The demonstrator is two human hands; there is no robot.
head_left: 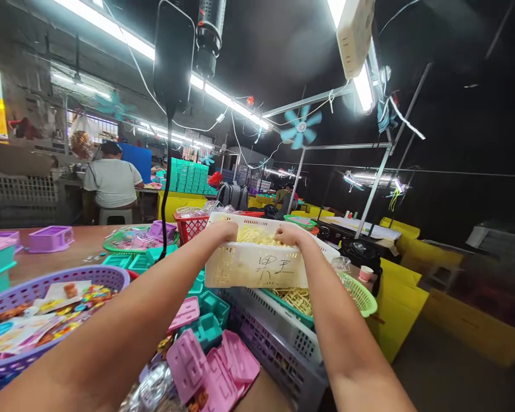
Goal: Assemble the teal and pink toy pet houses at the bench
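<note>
A white plastic basket [223,266] with dark handwriting on its near wall holds yellow pieces [255,235]. My left hand [224,230] is closed at the left end of its near rim, with most of the fingers hidden. Over the same rim, farther right, curls my right hand [292,233], its fingertips beside the yellow pieces. Beneath the basket, yellow stick-like pieces [294,298] lie in a green tray on top of stacked crates [270,335].
A purple basket [122,277] of small colourful items stands at left. Pink plastic trays [217,372] and teal trays [210,326] lie below my arms. A black cable [167,177] hangs ahead. Right are a green basket [367,298] and paper cup [365,273]. A person [114,180] sits far left.
</note>
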